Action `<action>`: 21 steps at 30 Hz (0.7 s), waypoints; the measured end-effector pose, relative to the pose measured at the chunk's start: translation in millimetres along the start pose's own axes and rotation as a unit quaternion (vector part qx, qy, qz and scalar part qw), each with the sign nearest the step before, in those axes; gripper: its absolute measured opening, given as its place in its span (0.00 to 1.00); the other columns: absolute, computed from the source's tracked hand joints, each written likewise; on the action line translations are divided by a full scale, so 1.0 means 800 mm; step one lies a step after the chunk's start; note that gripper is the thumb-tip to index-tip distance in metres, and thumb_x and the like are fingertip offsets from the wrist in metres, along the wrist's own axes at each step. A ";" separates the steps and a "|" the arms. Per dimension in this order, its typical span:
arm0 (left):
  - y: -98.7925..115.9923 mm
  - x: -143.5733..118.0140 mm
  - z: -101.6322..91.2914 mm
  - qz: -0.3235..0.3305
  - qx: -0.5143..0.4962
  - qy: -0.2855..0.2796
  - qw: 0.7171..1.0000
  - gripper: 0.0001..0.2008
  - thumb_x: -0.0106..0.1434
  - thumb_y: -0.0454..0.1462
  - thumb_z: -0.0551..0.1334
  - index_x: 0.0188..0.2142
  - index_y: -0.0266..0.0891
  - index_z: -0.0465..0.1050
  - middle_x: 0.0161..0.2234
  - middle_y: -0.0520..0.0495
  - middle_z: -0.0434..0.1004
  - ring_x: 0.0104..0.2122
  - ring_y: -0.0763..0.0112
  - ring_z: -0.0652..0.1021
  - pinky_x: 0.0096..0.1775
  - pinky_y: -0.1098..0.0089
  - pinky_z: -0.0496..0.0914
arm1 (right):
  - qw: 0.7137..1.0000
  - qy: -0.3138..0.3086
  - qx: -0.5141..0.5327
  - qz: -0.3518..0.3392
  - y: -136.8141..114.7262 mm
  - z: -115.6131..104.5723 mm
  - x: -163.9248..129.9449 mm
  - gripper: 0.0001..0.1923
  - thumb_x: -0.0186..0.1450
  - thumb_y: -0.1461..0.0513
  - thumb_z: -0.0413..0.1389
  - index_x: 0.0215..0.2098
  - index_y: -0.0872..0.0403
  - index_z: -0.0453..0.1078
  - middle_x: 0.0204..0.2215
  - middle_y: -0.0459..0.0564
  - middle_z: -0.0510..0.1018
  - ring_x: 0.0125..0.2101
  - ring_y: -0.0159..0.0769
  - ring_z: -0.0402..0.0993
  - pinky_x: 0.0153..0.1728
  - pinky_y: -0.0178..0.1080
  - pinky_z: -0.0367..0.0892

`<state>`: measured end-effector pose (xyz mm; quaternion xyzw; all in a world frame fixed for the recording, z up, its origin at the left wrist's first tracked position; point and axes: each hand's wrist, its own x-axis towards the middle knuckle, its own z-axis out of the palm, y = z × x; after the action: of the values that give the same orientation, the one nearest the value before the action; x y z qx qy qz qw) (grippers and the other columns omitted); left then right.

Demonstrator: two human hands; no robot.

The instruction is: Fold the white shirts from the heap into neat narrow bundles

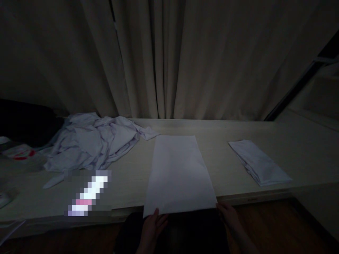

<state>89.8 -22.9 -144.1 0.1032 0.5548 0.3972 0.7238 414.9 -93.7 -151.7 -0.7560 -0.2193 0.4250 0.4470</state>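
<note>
room dim | pale curtain (185, 60) behind | long light table (265, 130) | dark wooden floor (278, 225)

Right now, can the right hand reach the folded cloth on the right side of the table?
Probably yes. The right hand holds the near corner of the flat white cloth, and bare table lies between it and the folded cloth; nothing blocks the way.

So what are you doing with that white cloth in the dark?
A person is standing at a long pale table in a dim room, in front of closed curtains. Both hands are at the near edge of a flat white cloth laid out lengthwise: the left hand at its left corner, the right hand at its right corner. A crumpled pile of white cloth lies to the left, and a folded piece sits to the right.
</note>
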 end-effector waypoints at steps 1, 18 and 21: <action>0.001 -0.001 0.000 -0.004 0.002 -0.001 1.000 0.11 0.58 0.39 0.63 0.38 0.36 0.66 0.43 0.37 0.77 0.41 0.56 0.79 0.47 0.56 0.73 | 1.000 -0.004 0.006 0.006 0.001 0.000 0.000 0.21 0.45 0.48 0.58 0.30 0.55 0.72 0.19 0.43 0.73 0.19 0.29 0.65 0.21 0.33 0.60; 0.025 -0.031 -0.010 0.026 0.063 0.050 0.996 0.08 0.59 0.40 0.59 0.35 0.38 0.67 0.39 0.41 0.78 0.40 0.59 0.80 0.40 0.60 0.75 | 0.995 0.019 -0.081 -0.050 0.000 -0.013 0.019 0.19 0.49 0.48 0.54 0.31 0.54 0.70 0.26 0.50 0.77 0.28 0.40 0.74 0.29 0.40 0.69; 0.023 -0.041 -0.021 -0.054 0.177 -0.008 0.983 0.15 0.59 0.48 0.56 0.35 0.39 0.70 0.36 0.39 0.79 0.35 0.56 0.80 0.39 0.56 0.74 | 0.969 0.107 -0.142 -0.171 -0.027 -0.021 0.044 0.19 0.53 0.50 0.51 0.35 0.54 0.68 0.33 0.54 0.78 0.36 0.43 0.75 0.39 0.43 0.70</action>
<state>63.9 -38.4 -115.8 0.2027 0.6150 0.2519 0.7191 449.3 -65.8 -145.0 -0.8041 -0.3546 0.2229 0.4220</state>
